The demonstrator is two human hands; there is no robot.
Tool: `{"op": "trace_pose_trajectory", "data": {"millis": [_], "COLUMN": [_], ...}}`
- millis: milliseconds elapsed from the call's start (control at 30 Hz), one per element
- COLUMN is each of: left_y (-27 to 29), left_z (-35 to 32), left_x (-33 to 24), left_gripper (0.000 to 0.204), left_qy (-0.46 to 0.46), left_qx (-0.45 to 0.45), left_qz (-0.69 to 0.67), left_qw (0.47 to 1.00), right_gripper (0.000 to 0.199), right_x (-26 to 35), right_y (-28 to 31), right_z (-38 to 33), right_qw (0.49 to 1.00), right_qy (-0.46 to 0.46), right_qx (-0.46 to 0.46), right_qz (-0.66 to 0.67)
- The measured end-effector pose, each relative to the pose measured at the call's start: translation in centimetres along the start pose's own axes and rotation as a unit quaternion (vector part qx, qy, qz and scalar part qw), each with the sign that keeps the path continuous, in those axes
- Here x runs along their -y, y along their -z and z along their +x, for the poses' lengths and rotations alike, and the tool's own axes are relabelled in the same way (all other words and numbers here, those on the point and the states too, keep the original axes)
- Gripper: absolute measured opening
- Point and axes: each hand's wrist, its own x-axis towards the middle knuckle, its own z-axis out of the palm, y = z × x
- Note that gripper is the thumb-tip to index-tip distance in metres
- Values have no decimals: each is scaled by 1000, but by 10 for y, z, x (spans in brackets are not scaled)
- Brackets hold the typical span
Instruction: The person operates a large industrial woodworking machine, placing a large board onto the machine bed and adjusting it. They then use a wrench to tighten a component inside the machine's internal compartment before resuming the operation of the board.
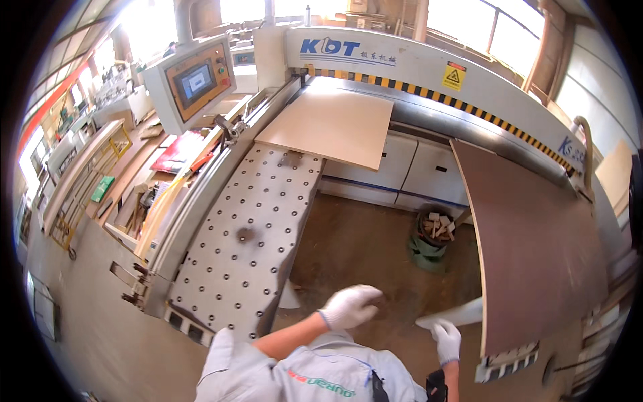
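Observation:
My left hand (351, 306), in a white knit glove, hangs in the air before my body, its fingers loosely stretched and holding nothing. Lower right, my right hand (447, 340), gloved alike, has its fingers apart beside the pale end of a support table (459, 315); whether it touches that end I cannot tell. A large dark brown panel (536, 248) with a light edge lies to its right on a support. Farther off, a beige panel (335, 124) rests partly under the machine beam and over the left air-float table (244, 234).
A long panel saw beam (429, 63) with a yellow-black striped edge crosses the back. At left stand a control screen box (194, 84) and a side fence (201, 201). A green bin (429, 241) of wood offcuts sits on the brown floor between the tables.

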Motion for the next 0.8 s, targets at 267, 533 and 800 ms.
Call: {"op": "trace_pose_trajectory", "data": {"millis": [267, 533, 800], "left_y": [78, 174, 242], "left_z": [120, 313, 404], "left_x": [145, 257, 334], "left_gripper": [60, 90, 121], "left_qy": [164, 141, 343], "left_qx": [-254, -247, -142], "left_qz": [187, 340, 382], "left_qw": [935, 896, 846], "right_gripper": [32, 39, 43], "right_x": [125, 189, 193], "right_y": [-141, -270, -449], "right_z": [342, 539, 734], "right_qw": [962, 976, 974], "right_qy": [161, 16, -38], "right_qx": [200, 205, 180], "right_qz": [-87, 72, 134]}}
